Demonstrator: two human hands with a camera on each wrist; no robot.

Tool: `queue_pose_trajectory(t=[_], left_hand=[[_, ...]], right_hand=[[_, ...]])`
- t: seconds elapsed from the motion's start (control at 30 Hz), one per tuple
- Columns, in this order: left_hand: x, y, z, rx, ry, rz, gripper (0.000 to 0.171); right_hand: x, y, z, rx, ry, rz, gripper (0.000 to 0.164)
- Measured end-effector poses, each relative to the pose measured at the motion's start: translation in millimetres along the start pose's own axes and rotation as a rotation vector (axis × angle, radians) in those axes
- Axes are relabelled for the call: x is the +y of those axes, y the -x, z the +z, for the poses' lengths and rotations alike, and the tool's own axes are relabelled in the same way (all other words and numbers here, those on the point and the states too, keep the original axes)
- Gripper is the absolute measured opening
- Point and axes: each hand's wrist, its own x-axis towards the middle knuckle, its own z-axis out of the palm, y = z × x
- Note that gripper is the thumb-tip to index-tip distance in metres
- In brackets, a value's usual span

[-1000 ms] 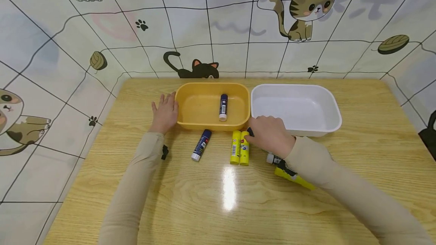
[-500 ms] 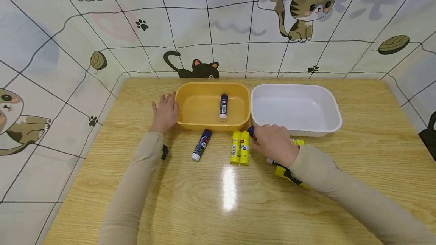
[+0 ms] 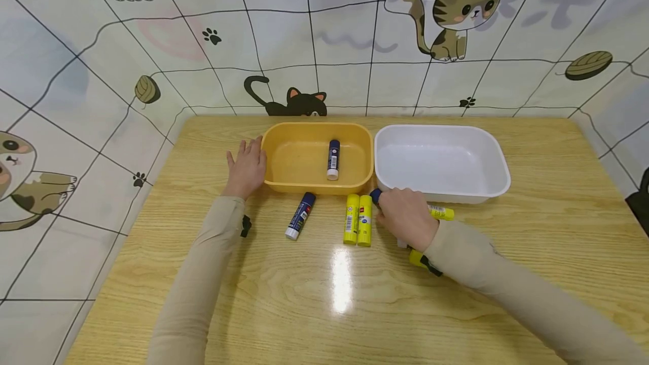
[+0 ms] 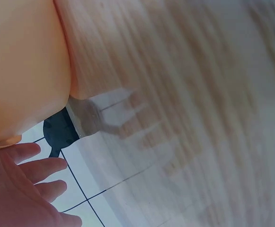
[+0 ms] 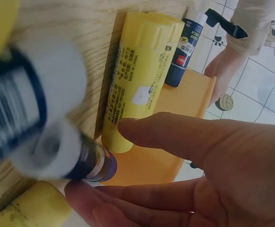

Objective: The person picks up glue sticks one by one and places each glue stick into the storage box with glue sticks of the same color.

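Observation:
My left hand (image 3: pixel 245 169) rests with spread fingers against the left end of the yellow tray (image 3: pixel 284 186); the left wrist view shows those fingers (image 4: pixel 47 170) extended under the tray's wall. My right hand (image 3: pixel 410 216) reaches down in front of the white tray (image 3: pixel 469 195), over a navy glue stick (image 3: pixel 376 195) whose cap end shows beside it. Seen from the right wrist, the fingers touch this navy glue stick (image 5: pixel 92 158) while the thumb stands apart from it. Two yellow glue sticks (image 3: pixel 358 219) stand parallel just left of that hand.
One navy glue stick (image 3: pixel 333 159) lies inside the yellow tray. Another navy glue stick (image 3: pixel 300 216) lies on the table in front of it. Around my right wrist lie a yellow glue stick (image 3: pixel 442 213), a second yellow one (image 3: pixel 417 258) and a partly hidden white-ended stick (image 3: pixel 402 244).
My right hand has shifted slightly toward me and to the right, then stayed near the navy glue stick. The left hand and both trays keep their places.

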Motion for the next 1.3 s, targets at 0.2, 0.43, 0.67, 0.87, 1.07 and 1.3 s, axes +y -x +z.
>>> queue_pose_trajectory(t=[0.2,0.43,0.67,0.87,1.07,1.3], left_hand=[[0.1,0.1,-0.9,-0.004,0.001,-0.008,0.053],[0.6,-0.7,-0.5,-0.016,0.001,-0.014,0.053],[1.7,-0.5,-1.2,-0.026,-0.016,-0.02,0.054],[1.5,0.2,-1.2,-0.024,0.001,-0.016,0.053],[1.7,0.4,-1.2,-0.015,-0.001,-0.016,0.053],[1.8,-0.1,-1.2,-0.014,-0.005,-0.014,0.053]], right_hand=[[0.3,-2.7,5.7,0.02,0.012,-0.027,0.033],[3.3,-3.2,9.3,-0.002,0.02,-0.036,0.031],[5.5,-1.9,7.7,-0.037,-0.028,0.008,0.035],[1.8,-1.9,-0.7,-0.096,-0.042,0.043,0.035],[-1.6,-2.3,-16.1,-0.138,-0.098,0.078,0.027],[-0.5,-5.6,-26.7,-0.109,-0.153,0.085,0.025]])
